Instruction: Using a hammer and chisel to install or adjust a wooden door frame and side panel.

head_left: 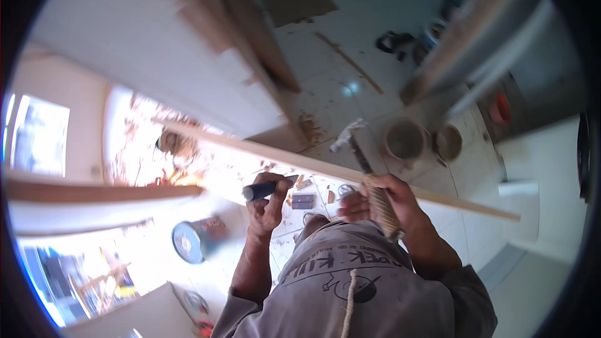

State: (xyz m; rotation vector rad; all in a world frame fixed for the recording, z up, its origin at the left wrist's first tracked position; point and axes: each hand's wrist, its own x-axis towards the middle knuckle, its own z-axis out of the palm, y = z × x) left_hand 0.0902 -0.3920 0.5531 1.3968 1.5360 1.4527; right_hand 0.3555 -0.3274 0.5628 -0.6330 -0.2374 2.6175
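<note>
Gray shirt (375, 288) fills the foreground, left hand (268, 208) curled round a dark-handled tool (258, 191), right hand (400, 199) gripping a hammer (383, 209).

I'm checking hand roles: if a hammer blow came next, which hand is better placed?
Right, probably: the right hand grips the hammer by its handle, while the left hand is closed around a dark-handled tool.

Head-worn fisheye, looking down, close above
</note>
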